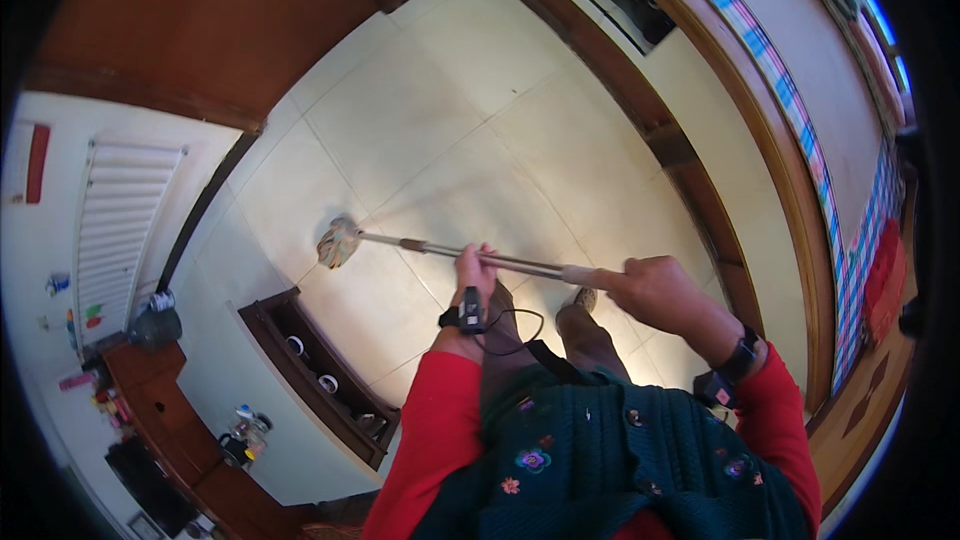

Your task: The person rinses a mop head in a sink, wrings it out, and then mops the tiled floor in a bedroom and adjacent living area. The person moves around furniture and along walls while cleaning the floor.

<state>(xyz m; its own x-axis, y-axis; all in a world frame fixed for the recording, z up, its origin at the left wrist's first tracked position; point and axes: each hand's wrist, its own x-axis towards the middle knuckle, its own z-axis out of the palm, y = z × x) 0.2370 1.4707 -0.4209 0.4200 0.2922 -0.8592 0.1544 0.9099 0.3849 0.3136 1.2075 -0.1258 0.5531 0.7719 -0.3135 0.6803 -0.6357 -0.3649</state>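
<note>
A mop runs across the view, its metal handle (442,249) slanting from the right side down to the floor on the left. The cloth mop head (339,241), in mixed pale colours, rests on the tiled floor (480,150). My left hand (475,270) is wrapped around the middle of the handle. Near the handle's top end, my right hand (652,292) grips the light-coloured grip section (577,275). Both wrists carry dark straps with small devices. One of my shoes (585,300) shows below the handle.
A low dark wooden shelf unit (322,379) stands left of my legs. Beyond it are a white radiator (124,217) and a large water bottle (156,326). A brown door (202,22) is at the upper left. A bed with a wooden frame (780,165) runs along the right.
</note>
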